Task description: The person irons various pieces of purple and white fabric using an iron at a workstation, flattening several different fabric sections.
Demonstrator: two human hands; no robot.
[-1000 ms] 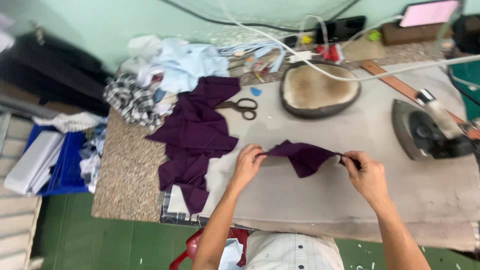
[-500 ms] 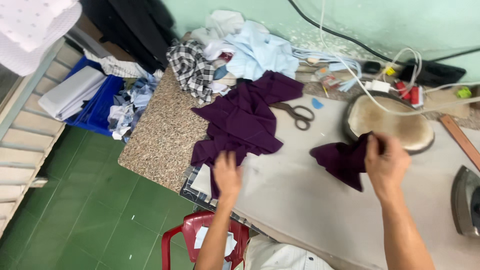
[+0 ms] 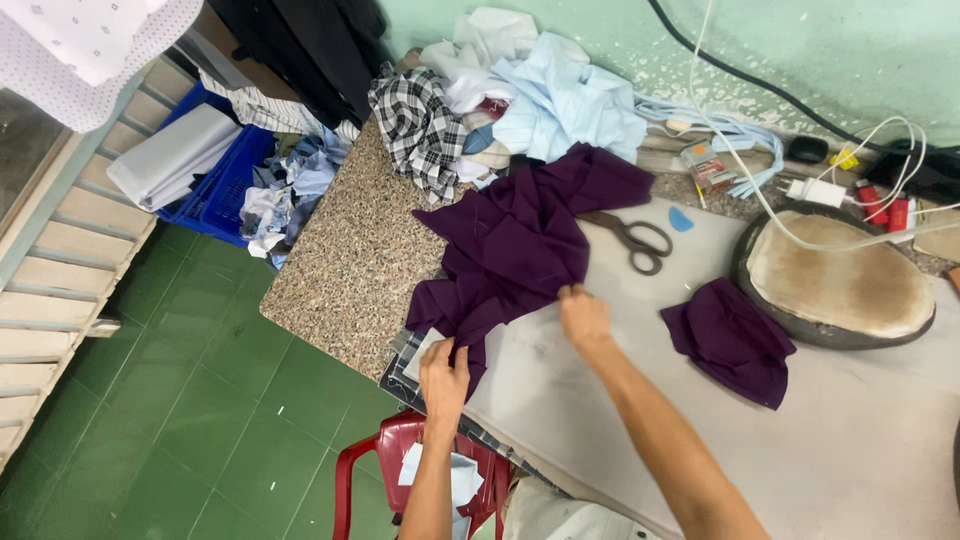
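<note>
L hand (image 3: 444, 368) pinches the lower edge of the big purple fabric piece (image 3: 520, 245), which lies heaped across the speckled counter (image 3: 335, 265) and the pale ironing pad (image 3: 850, 440); R hand (image 3: 584, 315) grips its hem near the middle. A smaller purple piece (image 3: 730, 340) sits apart, beside the oval pressing block (image 3: 845, 285), w/ scissors (image 3: 630, 238) just past the cloth. Judgement: lift both grips evenly, pull w/o twisting, keep the hem off the scissors so the cloth spreads flat.

Two purple cloths (image 3: 520, 240) (image 3: 732, 340) — one scissors (image 3: 630, 236).
</note>
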